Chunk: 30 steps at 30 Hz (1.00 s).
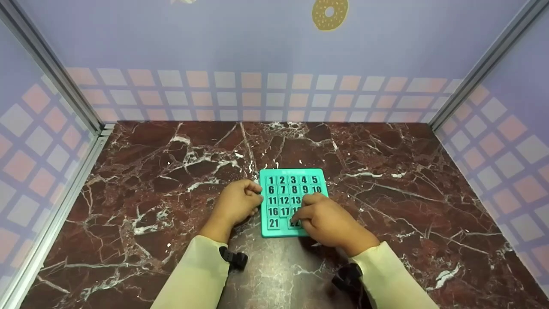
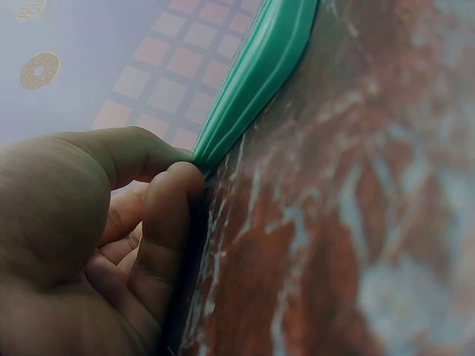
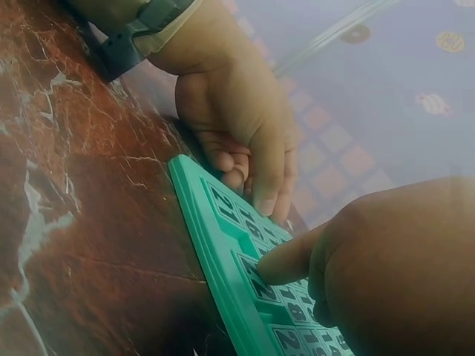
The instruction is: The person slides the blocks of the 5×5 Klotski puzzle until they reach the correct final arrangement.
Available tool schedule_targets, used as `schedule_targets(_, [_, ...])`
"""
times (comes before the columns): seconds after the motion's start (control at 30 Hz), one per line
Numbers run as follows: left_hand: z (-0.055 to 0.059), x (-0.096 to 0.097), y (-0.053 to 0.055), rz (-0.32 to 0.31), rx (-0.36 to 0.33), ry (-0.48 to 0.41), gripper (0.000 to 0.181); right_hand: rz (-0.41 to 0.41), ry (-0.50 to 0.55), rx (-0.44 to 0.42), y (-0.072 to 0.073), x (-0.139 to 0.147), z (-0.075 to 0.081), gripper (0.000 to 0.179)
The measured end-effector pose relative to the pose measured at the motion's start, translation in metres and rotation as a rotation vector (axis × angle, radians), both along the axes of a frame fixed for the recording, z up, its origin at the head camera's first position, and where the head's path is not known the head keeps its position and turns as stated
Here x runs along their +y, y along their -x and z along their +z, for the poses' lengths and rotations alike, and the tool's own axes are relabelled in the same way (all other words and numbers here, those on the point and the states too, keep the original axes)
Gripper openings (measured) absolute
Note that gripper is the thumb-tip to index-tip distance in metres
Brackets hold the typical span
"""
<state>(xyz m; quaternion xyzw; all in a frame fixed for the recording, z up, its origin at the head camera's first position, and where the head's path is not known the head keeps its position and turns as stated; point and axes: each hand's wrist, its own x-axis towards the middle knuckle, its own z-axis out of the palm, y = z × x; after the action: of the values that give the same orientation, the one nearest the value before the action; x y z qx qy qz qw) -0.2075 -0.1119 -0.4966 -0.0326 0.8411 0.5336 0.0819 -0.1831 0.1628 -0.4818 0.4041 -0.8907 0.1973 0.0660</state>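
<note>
A square turquoise plastic board (image 1: pixel 283 234) is pinched at its left edge by the left hand (image 1: pixel 240 201). Its turquoise tile 22 (image 3: pixel 249 271), just right of a gap, is pressed by the right hand (image 1: pixel 328 219), index finger extended.

Plain pale-yellow sleeves (image 1: pixel 191 274) at the frame's bottom; near each cuff, a black strap (image 1: pixel 224 253) with a small, dark, blocky device (image 1: pixel 239 261).

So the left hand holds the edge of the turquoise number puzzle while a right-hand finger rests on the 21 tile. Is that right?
Not quite: the right hand's finger rests on the 22 tile, not the 21 tile, as the right wrist view shows. The left hand does hold the number puzzle's edge.
</note>
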Motion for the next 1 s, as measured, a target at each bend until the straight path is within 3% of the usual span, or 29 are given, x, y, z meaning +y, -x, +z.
schedule_targets(1.0, [0.000, 0.000, 0.000, -0.009, 0.009, -0.006, 0.018, -0.022, -0.041, -0.085, -0.006, -0.013, 0.002, 0.031])
